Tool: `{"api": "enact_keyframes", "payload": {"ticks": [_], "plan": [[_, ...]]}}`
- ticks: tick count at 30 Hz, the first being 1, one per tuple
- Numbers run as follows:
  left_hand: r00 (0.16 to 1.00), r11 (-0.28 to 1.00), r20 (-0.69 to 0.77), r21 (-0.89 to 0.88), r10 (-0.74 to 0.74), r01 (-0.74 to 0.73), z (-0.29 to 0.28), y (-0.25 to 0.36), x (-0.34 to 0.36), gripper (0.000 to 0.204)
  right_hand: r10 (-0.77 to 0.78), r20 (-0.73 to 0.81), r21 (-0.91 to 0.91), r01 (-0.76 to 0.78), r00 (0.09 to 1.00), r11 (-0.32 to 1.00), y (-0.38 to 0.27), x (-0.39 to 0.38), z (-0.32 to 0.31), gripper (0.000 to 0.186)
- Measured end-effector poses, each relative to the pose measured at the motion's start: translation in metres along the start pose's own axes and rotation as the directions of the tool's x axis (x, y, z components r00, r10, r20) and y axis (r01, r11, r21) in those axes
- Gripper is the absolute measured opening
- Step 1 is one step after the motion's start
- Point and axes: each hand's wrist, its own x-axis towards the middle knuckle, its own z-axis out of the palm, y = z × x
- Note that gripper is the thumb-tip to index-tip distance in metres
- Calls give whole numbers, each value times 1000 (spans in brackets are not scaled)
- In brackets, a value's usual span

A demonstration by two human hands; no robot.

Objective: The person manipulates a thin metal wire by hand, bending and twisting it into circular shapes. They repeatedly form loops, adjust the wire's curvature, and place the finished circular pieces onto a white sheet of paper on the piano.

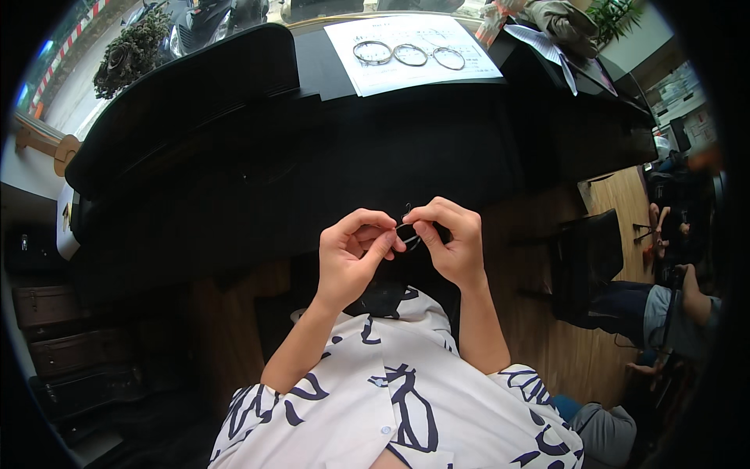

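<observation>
2 hands are meeting at the centre of the view, just above the wearer's white shirt (pixel 406 391) with its dark line print. The left hand (pixel 351 258) is curling closed, thumb and forefinger pinching one end of a small dark ring (pixel 409 228); the right hand (pixel 449 242) is closing on the other end in the same pinch. The ring is sitting between the 2 sets of fingertips, held in the air in front of the chest, thin and wiry; whether its ends are joined cannot be told.

At 12 o'clock, 3 finished-looking metal rings (pixel 409 54) are lying in a row on a white sheet of paper (pixel 414 47), round, bright and thin, each touching or nearly touching its neighbour. Judging from that, 3 pieces are appearing done and a 4th is being worked in hand.

The sheet is resting on a black tabletop (pixel 312 156), matte and curved at its far edge. At 3 o'clock another person's legs (pixel 656 313) are showing over a wooden floor (pixel 562 344), warm-toned and planked. At 11 o'clock a potted plant (pixel 129 51) is standing.
</observation>
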Motion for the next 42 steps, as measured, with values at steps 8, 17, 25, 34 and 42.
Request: {"api": "enact_keyframes", "payload": {"ticks": [8,17,25,34,42], "plan": [[960,909,-103,361,259,-206,-39,-1,43,13,185,137,-85,-175,973,981,2,45,-2,8],[851,626,-119,730,511,-274,-74,-37,57,9,176,58,-161,-165,983,973,79,194,-17,10],[864,684,-143,678,482,-269,-79,-32,56,9,293,-3,-152,-290,956,945,131,293,-14,11],[853,733,-212,632,476,-252,-81,-33,55,14,337,-105,-556,-336,936,760,166,329,-2,11],[801,608,-261,779,539,-156,-77,-37,55,32,47,-59,-653,-74,997,754,146,301,2,12]]}}
